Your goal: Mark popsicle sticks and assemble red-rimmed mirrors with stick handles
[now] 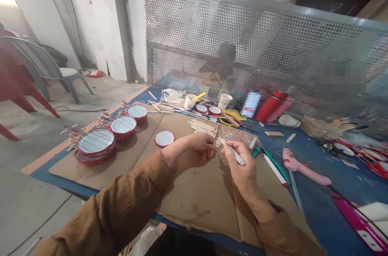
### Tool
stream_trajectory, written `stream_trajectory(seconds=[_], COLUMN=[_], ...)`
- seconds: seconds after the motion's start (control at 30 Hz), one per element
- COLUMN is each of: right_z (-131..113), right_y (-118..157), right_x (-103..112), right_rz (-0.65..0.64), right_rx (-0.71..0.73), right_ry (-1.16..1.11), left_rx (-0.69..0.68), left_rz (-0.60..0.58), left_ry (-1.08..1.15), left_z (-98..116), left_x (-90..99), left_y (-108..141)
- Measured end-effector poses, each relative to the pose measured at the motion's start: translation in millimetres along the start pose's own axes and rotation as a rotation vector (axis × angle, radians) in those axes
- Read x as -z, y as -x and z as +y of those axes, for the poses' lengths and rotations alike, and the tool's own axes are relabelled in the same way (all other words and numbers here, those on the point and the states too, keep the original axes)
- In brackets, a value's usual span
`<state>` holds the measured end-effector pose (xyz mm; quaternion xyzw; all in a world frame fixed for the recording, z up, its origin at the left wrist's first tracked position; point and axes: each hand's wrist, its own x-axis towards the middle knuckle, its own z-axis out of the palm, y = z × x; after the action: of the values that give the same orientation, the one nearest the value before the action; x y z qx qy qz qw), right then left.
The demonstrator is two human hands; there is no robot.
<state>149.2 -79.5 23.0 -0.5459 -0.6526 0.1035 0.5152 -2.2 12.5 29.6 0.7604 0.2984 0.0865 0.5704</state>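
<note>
My left hand (206, 146) is closed around a thin wooden craft stick (217, 133), which stands up from my fingers with a brownish face. In my right hand (244, 163) is a white pen (235, 154), its tip pointing at the stick and very close to it. Whether the tip touches the stick I cannot tell. Both hands are above a flattened cardboard sheet (197, 199). Behind my left hand lies a pile of bare wooden sticks (201, 126). A red-rimmed round tin lid (164, 138) rests on the cardboard left of the hands.
Several banjo-like red tins (96, 141) with stick necks line the left side. Coloured rubber bands (238, 137) lie behind my right hand. To the right are green-handled pliers (279, 167), a pink glue gun (303, 167) and a red bottle (271, 105). A perforated metal screen (188, 26) stands behind.
</note>
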Motion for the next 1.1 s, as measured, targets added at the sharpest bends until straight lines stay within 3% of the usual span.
stream_trajectory(seconds=[0.27,1.1], right_z=[1.3,-2.8], right_y=[-1.2,0.3], right_x=[-0.3,1.6], right_rz=[-0.045,-0.099], right_rx=[0.001,0.005], right_ry=[0.003,-0.005], left_rx=[-0.01,0.018], left_rz=[-0.02,-0.008], left_ry=[0.03,0.014], left_z=[-5.8,3.6], left_x=[0.9,-0.8], left_y=[-3.6,2.1])
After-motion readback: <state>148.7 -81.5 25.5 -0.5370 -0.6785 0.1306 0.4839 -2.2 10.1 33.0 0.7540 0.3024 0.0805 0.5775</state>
